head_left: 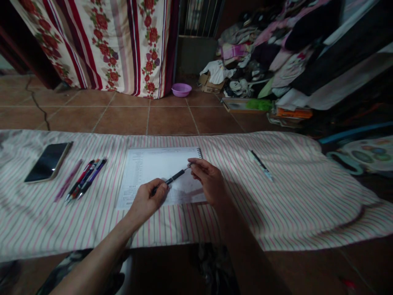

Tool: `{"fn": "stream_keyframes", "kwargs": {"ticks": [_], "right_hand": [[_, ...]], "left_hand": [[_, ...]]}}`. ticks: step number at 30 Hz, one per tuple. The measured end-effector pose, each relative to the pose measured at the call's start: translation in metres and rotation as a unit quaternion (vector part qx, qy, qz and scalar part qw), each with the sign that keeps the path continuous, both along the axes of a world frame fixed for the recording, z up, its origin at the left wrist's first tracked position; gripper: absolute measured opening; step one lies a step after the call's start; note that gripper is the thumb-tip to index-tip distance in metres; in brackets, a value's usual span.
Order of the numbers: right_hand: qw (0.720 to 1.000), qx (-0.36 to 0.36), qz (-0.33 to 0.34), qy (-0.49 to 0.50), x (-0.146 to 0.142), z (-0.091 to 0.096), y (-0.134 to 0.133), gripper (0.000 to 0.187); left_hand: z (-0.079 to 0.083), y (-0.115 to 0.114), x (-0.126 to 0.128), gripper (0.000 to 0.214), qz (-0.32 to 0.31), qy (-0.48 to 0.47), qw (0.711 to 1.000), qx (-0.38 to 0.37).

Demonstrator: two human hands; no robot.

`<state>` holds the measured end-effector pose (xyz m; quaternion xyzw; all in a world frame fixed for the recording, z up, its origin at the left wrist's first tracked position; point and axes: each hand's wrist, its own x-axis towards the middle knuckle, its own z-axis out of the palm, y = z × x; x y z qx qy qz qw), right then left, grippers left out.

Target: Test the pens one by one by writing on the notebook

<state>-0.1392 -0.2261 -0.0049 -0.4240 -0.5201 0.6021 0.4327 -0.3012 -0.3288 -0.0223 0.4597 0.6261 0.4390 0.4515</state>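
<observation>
A dark pen (175,177) is held at a slant over a spiral-bound notebook (167,157) with printed text down its left side. My left hand (152,194) is closed round the pen's lower-left end. At the other end, the thumb and fingertips of my right hand (208,177) pinch its thin metal-looking tip; a tiny separate part there would be too small to make out. Both hands are above the page, and their shadow falls on it. To the right, a pen with a dark and pale barrel (260,164) lies alone on the striped cloth.
The striped cloth (294,196) covers the low surface. At its left lie a phone (48,162), a pinkish-purple pen (69,180) and several other pens (87,178). Beyond are a floral curtain (123,45), a purple basin (181,90) and heaped clothes (260,53).
</observation>
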Motion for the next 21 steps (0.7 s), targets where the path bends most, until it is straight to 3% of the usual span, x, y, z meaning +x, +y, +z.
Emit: {"fn": "stream_keyframes", "kwargs": {"ticks": [15,21], "right_hand": [[0.999,0.034,0.014,-0.035,-0.002,-0.001,-0.002,0.025],[0.998,0.036,0.023,-0.043,-0.003,-0.001,-0.003,0.024]], "left_hand": [[0.009,0.001,0.004,0.037,0.015,-0.031,0.999,-0.016],[0.003,0.001,0.003,0.036,0.012,-0.037,0.999,-0.013]]}}
